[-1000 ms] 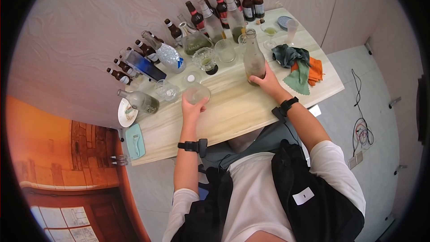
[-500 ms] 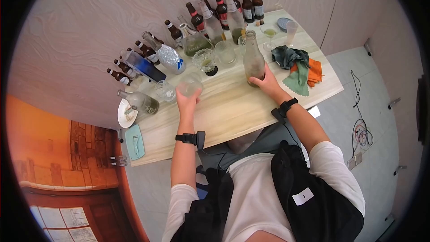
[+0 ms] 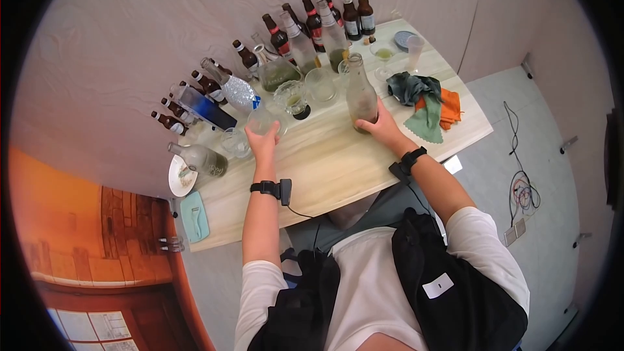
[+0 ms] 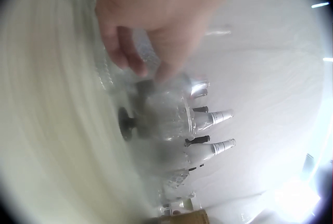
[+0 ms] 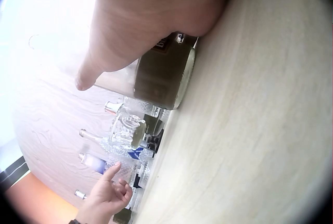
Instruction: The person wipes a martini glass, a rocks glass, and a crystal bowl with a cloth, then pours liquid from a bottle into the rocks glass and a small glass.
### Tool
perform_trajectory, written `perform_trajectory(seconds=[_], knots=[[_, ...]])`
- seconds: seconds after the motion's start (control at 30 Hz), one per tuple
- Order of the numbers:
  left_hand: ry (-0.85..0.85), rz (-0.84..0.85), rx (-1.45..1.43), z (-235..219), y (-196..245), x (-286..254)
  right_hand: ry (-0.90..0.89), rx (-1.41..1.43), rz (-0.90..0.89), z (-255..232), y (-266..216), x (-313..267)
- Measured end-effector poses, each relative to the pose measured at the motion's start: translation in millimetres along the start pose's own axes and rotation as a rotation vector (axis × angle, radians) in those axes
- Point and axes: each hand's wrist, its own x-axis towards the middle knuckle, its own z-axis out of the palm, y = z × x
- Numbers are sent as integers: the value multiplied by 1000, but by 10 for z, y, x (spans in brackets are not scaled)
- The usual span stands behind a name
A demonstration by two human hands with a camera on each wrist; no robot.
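My left hand (image 3: 262,143) grips a clear round drinking glass (image 3: 265,117) over the left half of the table, just in front of the sparkly silver bottle (image 3: 238,93). In the left wrist view the curled fingers (image 4: 132,60) and thumb hide most of that glass. On the right, my right hand (image 3: 382,127) is wrapped round the lower part of a clear glass bottle (image 3: 361,91), which stands upright. Dark liquid (image 5: 161,75) shows in its bottom in the right wrist view. A ruffled glass bowl on a dark foot (image 3: 290,96) stands between the two hands, farther back.
Brown beer bottles (image 3: 313,25) line the wall, with clear bottles of green liquid (image 3: 335,42) before them. A tilted clear bottle (image 3: 203,159), a white plate (image 3: 181,177) and a teal board (image 3: 195,216) lie left. Green and orange cloths (image 3: 429,120) lie right.
My left hand has carried the glass left and away from me, toward the silver bottle. The right hand keeps its grip on the clear bottle. The head view has shifted slightly.
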Motion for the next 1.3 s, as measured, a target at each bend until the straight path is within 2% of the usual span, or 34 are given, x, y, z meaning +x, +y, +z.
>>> perform_trajectory(seconds=[0.27,0.57,0.63,0.67,0.73,0.77,0.83,0.87,0.93,0.97,1.03,1.07,1.13,1.17,1.23,1.3], knots=[[-28,-14,-15,9,-58,74,-8,7,15,-1,-5,0],[-74,3,98,-14,-81,111,-18,3,17,4,-13,12],[-162,-106,67,-65,-236,173,-20,16,19,5,-16,11],[-161,-106,67,-71,-319,164,-18,11,20,4,-8,14],[-90,48,-3,-78,-465,71,-16,6,21,4,12,20],[-89,47,-2,-84,-486,5,-16,19,14,8,18,22],[138,102,92,-105,-532,-131,-15,34,9,9,35,15],[138,101,93,-126,-538,-201,-14,18,17,4,30,15],[111,3,-256,-189,-542,-325,-14,5,29,3,38,9],[114,1,-253,-238,-568,-331,-8,-1,24,1,45,12],[-246,-52,-450,-373,-597,-309,-7,-5,19,12,56,11],[-242,-53,-450,-427,-584,-321,-3,6,12,18,56,9],[-384,-56,-466,-503,-556,-343,-3,14,1,13,45,14],[-381,-55,-470,-527,-549,-362,-5,1,3,9,21,11],[-376,-84,-721,-569,-532,-399,-10,-13,2,11,2,13],[-363,-69,-772,-585,-574,-394,9,-27,-11,19,14,11]])
